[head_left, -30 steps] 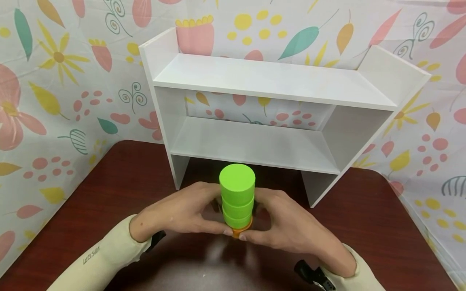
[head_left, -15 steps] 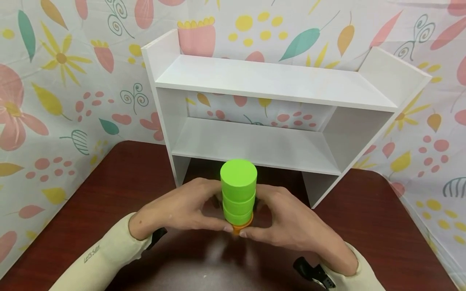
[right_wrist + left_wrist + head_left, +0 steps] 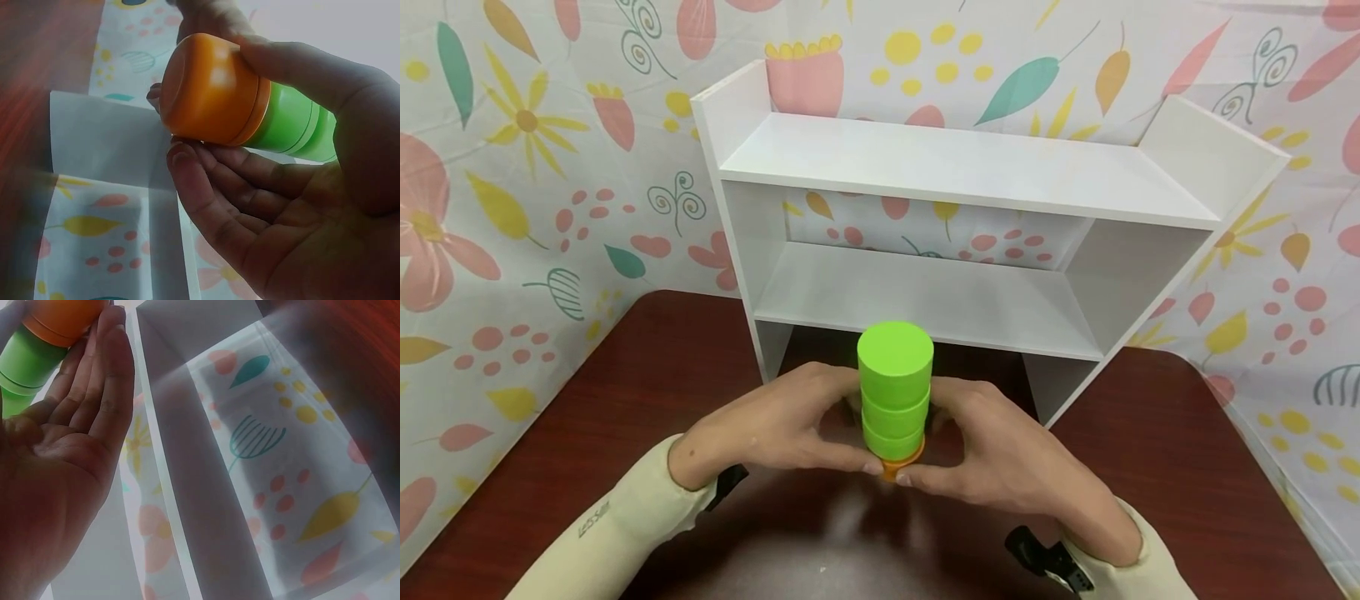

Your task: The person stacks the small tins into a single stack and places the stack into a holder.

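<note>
A tiered cylinder (image 3: 895, 383), bright green in its upper steps and orange at the bottom, stands upright between my two hands, in front of the shelf. My left hand (image 3: 790, 425) holds it from the left, thumb at the orange part and fingers behind. From the other side my right hand (image 3: 992, 442) grips it the same way, its thumb tip close to the left one. In the right wrist view the rounded orange end (image 3: 209, 90) shows, with fingers (image 3: 200, 181) along it. The left wrist view catches only part of the cylinder (image 3: 31, 359) beyond the fingers.
A white two-tier shelf unit (image 3: 910, 296) stands on the dark red-brown table (image 3: 647, 367), just beyond the hands. Its side panels rise above the upper board. Patterned cloth (image 3: 587, 158) with leaves and flowers hangs behind and at both sides.
Both hands have lifted the green and orange cylinder slightly, and it sits a little higher and further right in the head view. The grip looks the same.
</note>
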Motion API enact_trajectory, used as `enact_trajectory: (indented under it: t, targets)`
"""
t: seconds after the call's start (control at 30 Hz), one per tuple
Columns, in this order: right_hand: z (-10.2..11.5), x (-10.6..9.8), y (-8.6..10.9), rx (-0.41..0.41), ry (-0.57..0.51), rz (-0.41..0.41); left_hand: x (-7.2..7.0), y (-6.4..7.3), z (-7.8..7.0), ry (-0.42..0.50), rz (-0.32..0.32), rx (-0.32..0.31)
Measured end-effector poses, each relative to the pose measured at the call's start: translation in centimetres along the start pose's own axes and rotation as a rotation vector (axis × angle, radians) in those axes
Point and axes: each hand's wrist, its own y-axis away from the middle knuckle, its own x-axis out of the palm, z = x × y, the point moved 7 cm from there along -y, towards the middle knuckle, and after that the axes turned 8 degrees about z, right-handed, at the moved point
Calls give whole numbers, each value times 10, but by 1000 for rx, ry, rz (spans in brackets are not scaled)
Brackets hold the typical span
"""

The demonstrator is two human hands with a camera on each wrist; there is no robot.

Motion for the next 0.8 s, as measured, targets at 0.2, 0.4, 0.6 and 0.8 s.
enact_trajectory:
  t: [0.2,0.4,0.6,0.8]
  targets:
    - [1,-3,-1,5,1,-3,-4,-2,-2,-19,-1,18]
    - [3,-7,-1,11,6,-6,-8,-4,-5,-33,-1,22]
    - [5,-13,-1,10,11,-18,-12,-8,-7,-18,7,10]
    - [8,-18,-1,21,-2,-28,-18,-10,-12,0,18,-1]
